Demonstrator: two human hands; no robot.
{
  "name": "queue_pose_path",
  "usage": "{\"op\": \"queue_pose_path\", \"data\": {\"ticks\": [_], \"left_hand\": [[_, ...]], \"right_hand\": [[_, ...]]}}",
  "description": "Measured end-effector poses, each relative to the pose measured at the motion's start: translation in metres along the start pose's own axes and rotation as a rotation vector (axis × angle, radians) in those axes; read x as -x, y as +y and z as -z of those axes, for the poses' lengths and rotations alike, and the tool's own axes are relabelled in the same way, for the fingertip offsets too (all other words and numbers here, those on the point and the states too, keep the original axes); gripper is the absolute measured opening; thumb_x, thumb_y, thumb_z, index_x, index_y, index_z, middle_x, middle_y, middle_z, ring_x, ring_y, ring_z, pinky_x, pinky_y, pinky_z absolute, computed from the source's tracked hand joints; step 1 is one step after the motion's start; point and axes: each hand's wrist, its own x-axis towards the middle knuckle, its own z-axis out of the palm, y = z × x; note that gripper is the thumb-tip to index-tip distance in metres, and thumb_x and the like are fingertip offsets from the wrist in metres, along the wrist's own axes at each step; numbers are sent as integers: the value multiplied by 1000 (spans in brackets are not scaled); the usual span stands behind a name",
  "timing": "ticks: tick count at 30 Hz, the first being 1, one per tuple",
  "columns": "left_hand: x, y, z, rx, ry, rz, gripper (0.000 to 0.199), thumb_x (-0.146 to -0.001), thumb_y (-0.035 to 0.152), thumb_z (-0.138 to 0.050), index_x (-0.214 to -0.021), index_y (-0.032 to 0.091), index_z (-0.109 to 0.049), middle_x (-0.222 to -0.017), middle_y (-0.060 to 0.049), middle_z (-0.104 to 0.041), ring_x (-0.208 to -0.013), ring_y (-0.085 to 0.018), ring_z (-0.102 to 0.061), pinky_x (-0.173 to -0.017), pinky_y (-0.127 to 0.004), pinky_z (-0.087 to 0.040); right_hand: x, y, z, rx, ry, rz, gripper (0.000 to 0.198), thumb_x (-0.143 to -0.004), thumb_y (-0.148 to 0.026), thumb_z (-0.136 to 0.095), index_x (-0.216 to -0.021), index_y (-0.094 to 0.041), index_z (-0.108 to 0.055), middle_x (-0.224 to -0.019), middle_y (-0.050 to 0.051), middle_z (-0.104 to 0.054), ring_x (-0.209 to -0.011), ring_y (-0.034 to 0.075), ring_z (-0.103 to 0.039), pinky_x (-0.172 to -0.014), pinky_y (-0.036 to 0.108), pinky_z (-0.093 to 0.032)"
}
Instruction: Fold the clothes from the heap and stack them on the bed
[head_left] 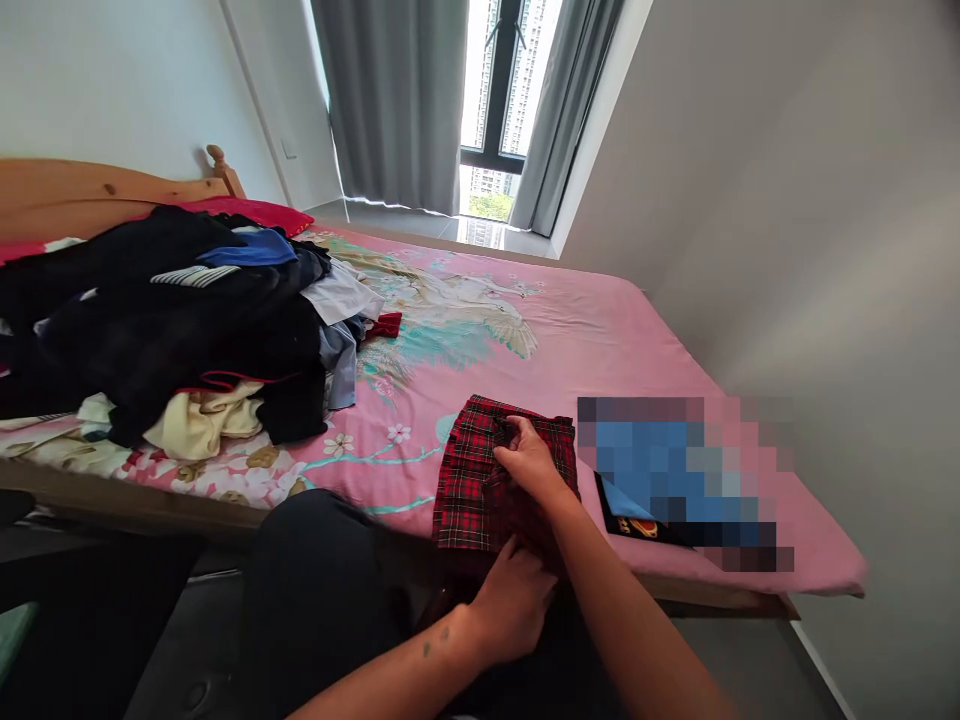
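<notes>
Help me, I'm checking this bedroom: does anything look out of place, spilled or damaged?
The clothes pile looks untidy, heaped in a jumble at the left of the bed. I see no spill, nor damage where the red plaid garment shows; the blue cloth at right is mostly pixelated, so unclear.

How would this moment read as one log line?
left hand: at near edge of red plaid garment; right hand: on its far part; garment: on pink bedsheet; clothes pile: at left

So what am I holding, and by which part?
The skirt, it seems: your right hand pinches it near its far edge. Your left hand curls at its near edge, its grip hidden.
</notes>
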Motion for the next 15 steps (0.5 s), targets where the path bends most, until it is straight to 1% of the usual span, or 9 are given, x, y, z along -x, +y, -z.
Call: {"op": "queue_pose_path", "data": {"ticks": [1,3,4,6,7,9,11,13,15], "left_hand": [[15,0,4,49,23,-8,34,-73,14,-49,-99,24,-68,-108,-6,-67,-104,-24,-57,-100,-47,-36],[37,-3,17,109,133,33,27,-67,6,-47,-76,22,-68,-84,-4,-68,-87,-20,-59,-86,-40,-44],[43,-5,26,115,203,68,27,-66,4,-45,-71,21,-66,-78,-4,-66,-82,-19,-58,-80,-38,-45],[45,-7,47,106,316,115,27,-68,3,-43,-68,20,-63,-73,-4,-63,-77,-18,-57,-75,-37,-45],[41,-8,57,104,356,116,27,-70,3,-41,-69,20,-62,-74,-5,-63,-78,-18,-57,-75,-36,-46],[26,-10,74,107,394,63,28,-74,4,-40,-75,21,-63,-82,-5,-65,-85,-18,-59,-81,-36,-46],[3,-14,84,80,364,-31,30,-79,6,-40,-86,21,-64,-96,-5,-68,-101,-18,-59,-93,-37,-43],[-24,-21,87,-13,279,-82,32,-85,12,-39,-104,22,-64,-117,-5,-64,-120,-19,-50,-107,-41,-33],[-50,-35,84,-142,190,-28,35,-91,23,-39,-121,23,-57,-137,-4,-51,-134,-21,-36,-114,-48,-17]], "right_hand": [[0,2,-11,-36,-56,-33,63,-67,-26,-61,-127,-19,-44,-67,-4,-52,-54,11,-52,-47,22,-44],[2,8,-21,-168,-155,-83,68,-71,-33,-60,-134,-20,-36,-77,-2,-54,-57,12,-56,-42,23,-45],[5,12,-20,-231,-158,-83,67,-73,-37,-58,-133,-20,-36,-80,-1,-55,-59,13,-58,-41,23,-45],[14,24,-8,-285,-35,-32,54,-77,-43,-56,-125,-20,-45,-85,2,-57,-67,15,-60,-43,23,-47],[20,33,2,-274,63,-1,47,-78,-44,-54,-118,-20,-51,-88,3,-59,-73,16,-61,-49,24,-49],[33,58,26,-223,253,21,38,-80,-45,-54,-107,-19,-58,-94,5,-62,-85,18,-61,-66,28,-53],[47,88,47,-195,367,-27,37,-78,-44,-56,-104,-17,-59,-102,8,-63,-94,20,-60,-82,31,-51],[62,116,62,-221,395,-134,40,-74,-44,-61,-103,-17,-58,-104,9,-64,-97,21,-60,-89,33,-49],[77,135,69,-280,350,-274,44,-70,-44,-66,-104,-18,-57,-102,10,-65,-96,22,-62,-87,34,-50]]}}
